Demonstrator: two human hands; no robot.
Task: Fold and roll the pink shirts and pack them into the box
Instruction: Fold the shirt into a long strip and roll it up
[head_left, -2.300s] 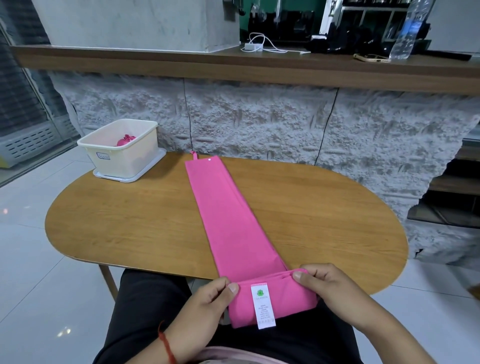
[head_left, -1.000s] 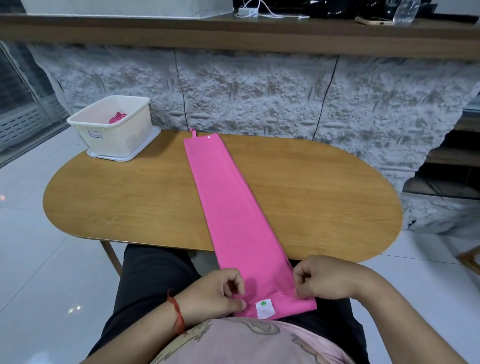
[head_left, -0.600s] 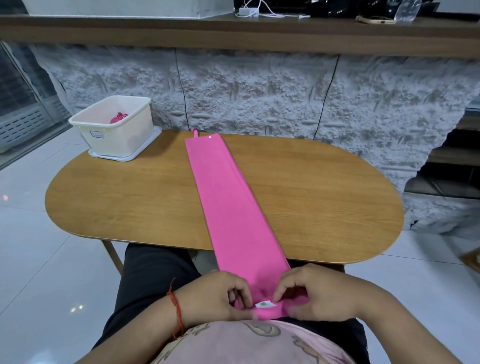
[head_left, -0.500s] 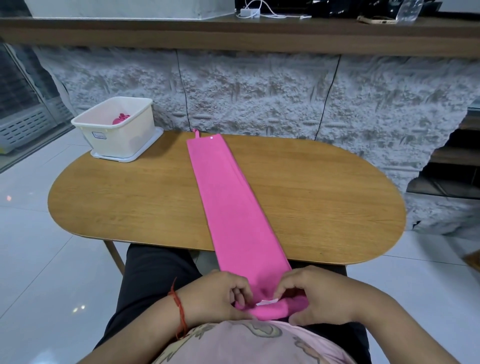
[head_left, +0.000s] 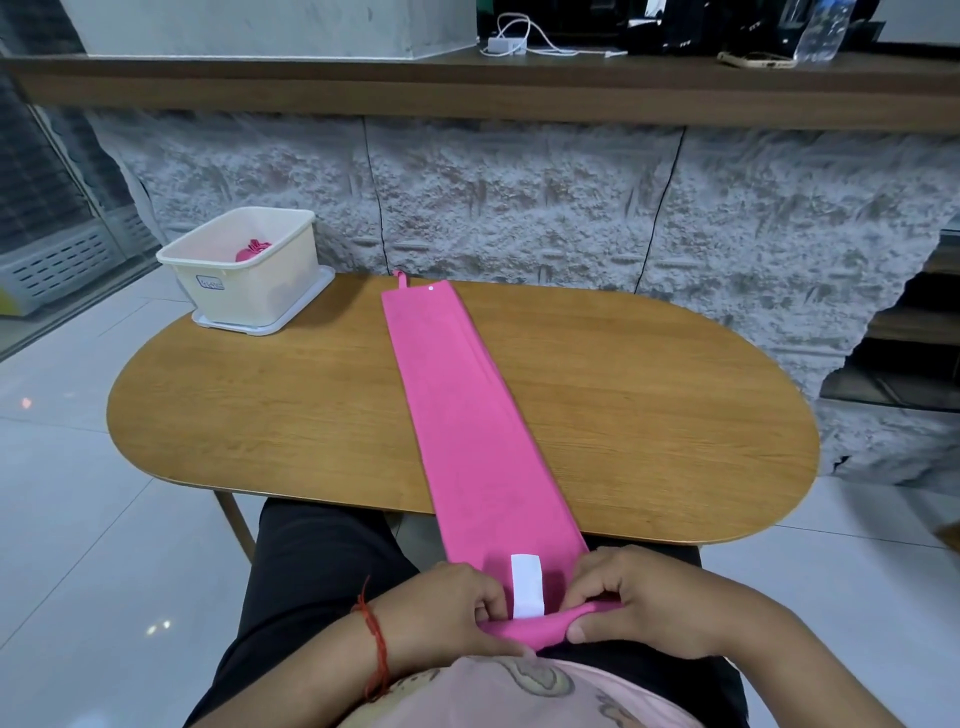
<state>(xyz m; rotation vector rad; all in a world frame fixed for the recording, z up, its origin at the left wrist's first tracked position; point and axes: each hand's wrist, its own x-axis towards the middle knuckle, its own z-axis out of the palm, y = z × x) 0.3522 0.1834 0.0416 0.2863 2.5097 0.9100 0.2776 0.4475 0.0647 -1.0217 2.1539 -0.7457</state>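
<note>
Left hand (head_left: 451, 613), right hand (head_left: 649, 603), pinching rolled end of pink shirt (head_left: 467, 415)

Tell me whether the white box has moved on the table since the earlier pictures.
No. The white box still sits at the table's far left end, level with the pink shirt's far end; only the camera shifted.

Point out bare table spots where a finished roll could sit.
Widest: the wood right of the pink shirt, out to the rounded right end of the table. Second: left of the shirt, between the box and the near edge. Crowded: the far-left corner holds the box; the left hand and right hand grip its rolled end at the near middle.
</note>
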